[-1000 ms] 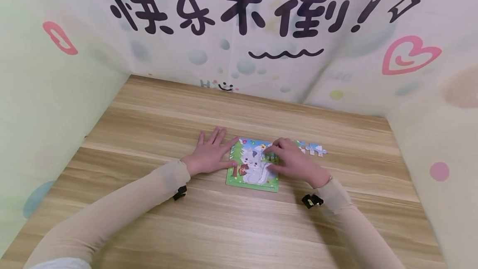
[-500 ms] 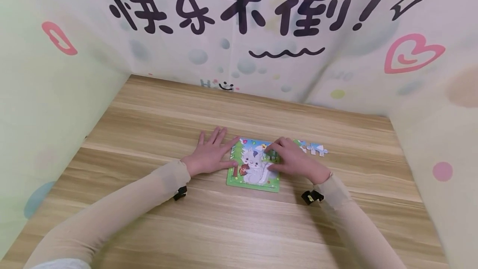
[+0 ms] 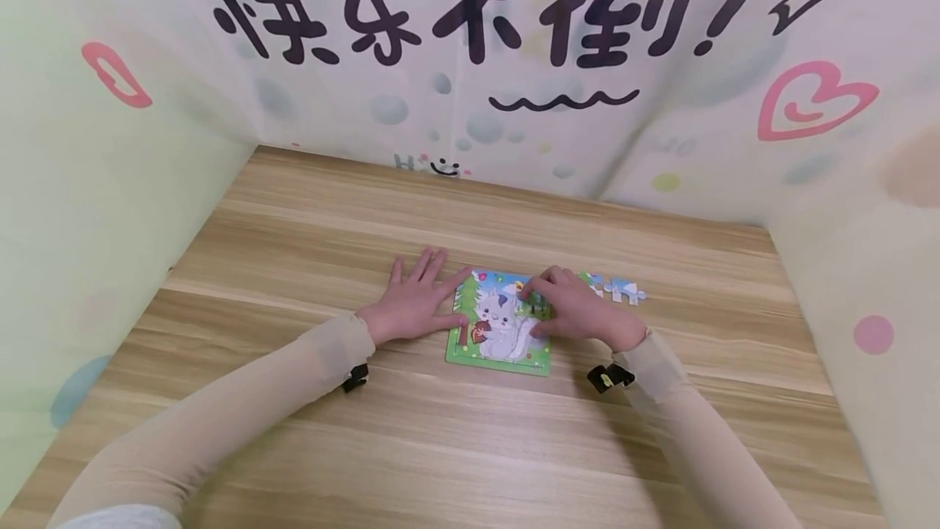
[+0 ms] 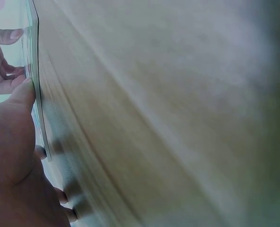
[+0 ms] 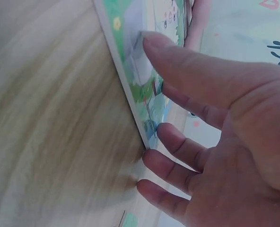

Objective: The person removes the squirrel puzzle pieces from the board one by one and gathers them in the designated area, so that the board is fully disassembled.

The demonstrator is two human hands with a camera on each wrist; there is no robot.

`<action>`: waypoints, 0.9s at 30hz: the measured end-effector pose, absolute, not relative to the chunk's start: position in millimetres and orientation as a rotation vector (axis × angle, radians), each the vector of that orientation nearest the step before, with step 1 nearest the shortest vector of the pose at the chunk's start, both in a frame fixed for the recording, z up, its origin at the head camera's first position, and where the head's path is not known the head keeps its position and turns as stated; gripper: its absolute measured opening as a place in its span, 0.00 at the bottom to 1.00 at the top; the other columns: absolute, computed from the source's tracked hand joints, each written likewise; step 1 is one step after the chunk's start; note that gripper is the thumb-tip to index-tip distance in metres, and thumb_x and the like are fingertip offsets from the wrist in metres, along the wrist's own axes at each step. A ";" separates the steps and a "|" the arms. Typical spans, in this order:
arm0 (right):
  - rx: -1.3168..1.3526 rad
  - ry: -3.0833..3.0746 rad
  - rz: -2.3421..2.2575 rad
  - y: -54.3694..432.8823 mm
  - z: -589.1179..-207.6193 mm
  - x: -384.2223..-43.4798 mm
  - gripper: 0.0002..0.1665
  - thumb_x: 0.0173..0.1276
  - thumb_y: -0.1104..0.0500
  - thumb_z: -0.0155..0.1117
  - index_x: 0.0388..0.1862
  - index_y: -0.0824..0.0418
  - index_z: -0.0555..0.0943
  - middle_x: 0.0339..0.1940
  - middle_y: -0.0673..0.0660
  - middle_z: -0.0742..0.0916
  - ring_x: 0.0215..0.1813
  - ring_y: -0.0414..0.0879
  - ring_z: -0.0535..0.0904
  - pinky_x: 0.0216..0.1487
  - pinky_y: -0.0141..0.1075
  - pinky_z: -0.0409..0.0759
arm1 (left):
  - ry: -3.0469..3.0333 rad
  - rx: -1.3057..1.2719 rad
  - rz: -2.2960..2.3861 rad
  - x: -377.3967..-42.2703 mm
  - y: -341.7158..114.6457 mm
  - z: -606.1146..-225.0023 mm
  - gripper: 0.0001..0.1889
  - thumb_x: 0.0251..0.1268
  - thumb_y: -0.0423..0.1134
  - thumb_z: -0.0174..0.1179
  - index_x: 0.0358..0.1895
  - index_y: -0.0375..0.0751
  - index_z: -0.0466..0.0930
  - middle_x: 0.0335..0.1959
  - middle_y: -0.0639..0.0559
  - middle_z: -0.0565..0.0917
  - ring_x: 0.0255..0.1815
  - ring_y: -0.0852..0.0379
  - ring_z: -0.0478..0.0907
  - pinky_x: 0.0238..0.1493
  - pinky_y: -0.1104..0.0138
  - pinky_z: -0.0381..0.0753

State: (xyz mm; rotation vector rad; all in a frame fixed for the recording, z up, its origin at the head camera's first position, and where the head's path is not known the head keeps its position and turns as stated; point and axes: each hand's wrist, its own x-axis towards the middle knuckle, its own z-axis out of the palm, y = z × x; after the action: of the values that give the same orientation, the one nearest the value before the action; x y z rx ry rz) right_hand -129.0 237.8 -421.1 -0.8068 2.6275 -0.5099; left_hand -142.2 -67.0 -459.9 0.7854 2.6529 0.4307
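Note:
A square jigsaw puzzle point(image 3: 495, 365) with a green border lies on the table, showing a grey squirrel holding a nut. My left hand point(image 3: 407, 306) rests with fingers spread at its left side, the thumb over the frame and the index fingertip by the top corner. Over the puzzle's right side, my right hand point(image 3: 583, 313) pinches a puzzle piece point(image 3: 534, 306) printed with trees between thumb and index finger. That piece lies in or just over the board. In the right wrist view the thumb point(image 5: 161, 47) touches a piece edge, and the other fingers hang near the board's corner.
Several loose puzzle pieces point(image 3: 624, 292) lie on the wooden table point(image 3: 441, 447) behind and right of my right hand. A printed cloth point(image 3: 470, 137) with large black characters stands along the table's back edge, with more cloth at both sides.
The right hand shifts very slightly over the same part of the puzzle. My left hand stays in place; the head view tilts a little.

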 end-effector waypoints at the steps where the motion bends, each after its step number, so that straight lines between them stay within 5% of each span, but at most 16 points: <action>1: -0.810 2.627 -0.513 237.4 -420.5 -129.4 0.29 0.62 0.56 0.81 0.61 0.56 0.80 0.57 0.65 0.78 0.57 0.59 0.72 0.58 0.53 0.70 | 2.654 0.786 0.433 -142.4 -67.2 -460.3 0.47 0.72 0.73 0.51 0.86 0.61 0.46 0.86 0.37 0.36 0.86 0.36 0.28 0.75 0.28 0.27; 14: -0.804 2.643 -0.528 234.9 -418.8 -129.5 0.24 0.65 0.59 0.78 0.59 0.56 0.80 0.59 0.67 0.77 0.58 0.61 0.73 0.60 0.57 0.71 | 2.655 0.792 0.434 -141.7 -67.8 -456.9 0.46 0.72 0.72 0.52 0.86 0.61 0.47 0.86 0.36 0.37 0.86 0.36 0.29 0.75 0.28 0.28; 22: -0.899 2.713 -0.518 237.0 -421.5 -125.3 0.23 0.65 0.57 0.79 0.58 0.57 0.82 0.55 0.63 0.79 0.47 0.53 0.72 0.50 0.48 0.74 | 2.640 0.786 0.447 -138.3 -66.9 -447.3 0.46 0.73 0.68 0.55 0.86 0.56 0.49 0.86 0.33 0.39 0.86 0.33 0.31 0.75 0.28 0.28; 27: -0.996 2.770 -0.573 238.7 -425.3 -124.6 0.20 0.64 0.65 0.78 0.54 0.60 0.85 0.51 0.62 0.80 0.49 0.53 0.75 0.50 0.46 0.77 | 2.640 0.790 0.439 -137.8 -67.3 -446.0 0.46 0.73 0.69 0.54 0.86 0.56 0.48 0.86 0.34 0.39 0.86 0.33 0.31 0.75 0.28 0.28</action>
State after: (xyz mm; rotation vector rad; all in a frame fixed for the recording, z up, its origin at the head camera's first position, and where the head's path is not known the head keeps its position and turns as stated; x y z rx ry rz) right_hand -124.6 238.7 -425.3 -0.9961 2.7701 -0.5726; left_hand -137.8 -67.3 -446.0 0.7896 2.6398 0.4393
